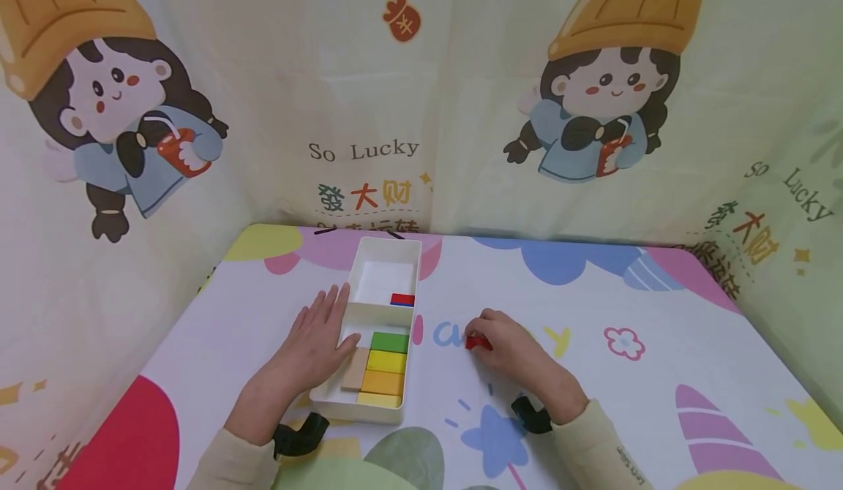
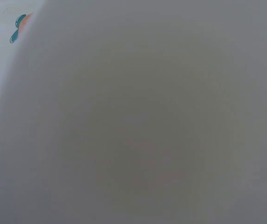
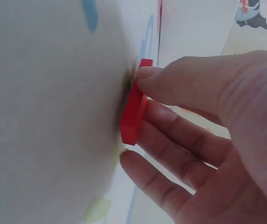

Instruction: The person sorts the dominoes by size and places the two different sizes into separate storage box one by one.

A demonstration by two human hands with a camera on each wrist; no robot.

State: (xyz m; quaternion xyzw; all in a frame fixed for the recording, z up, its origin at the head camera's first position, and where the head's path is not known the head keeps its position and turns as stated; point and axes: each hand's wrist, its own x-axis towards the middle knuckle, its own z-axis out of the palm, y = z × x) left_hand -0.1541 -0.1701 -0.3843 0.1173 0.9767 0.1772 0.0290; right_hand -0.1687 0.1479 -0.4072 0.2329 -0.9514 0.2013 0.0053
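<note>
A white two-compartment tray (image 1: 350, 279) lies on the table. Its near compartment holds green (image 1: 389, 341), yellow (image 1: 386, 361), orange (image 1: 383, 382) and tan (image 1: 355, 370) blocks. The far compartment holds a small red-and-blue piece (image 1: 402, 299). My left hand (image 1: 319, 338) rests flat against the tray's left side, fingers straight, thumb over the rim. My right hand (image 1: 506, 344) pinches a flat red block (image 1: 477, 343) (image 3: 134, 113) against the table, to the right of the tray. In the right wrist view the thumb (image 3: 180, 84) and fingers close on the block. The left wrist view shows only a blank white surface.
A colourful printed mat (image 1: 658, 373) covers the table. Cartoon-printed fabric walls (image 1: 421, 95) enclose the back and both sides. Black straps sit at both wrists (image 1: 299, 435).
</note>
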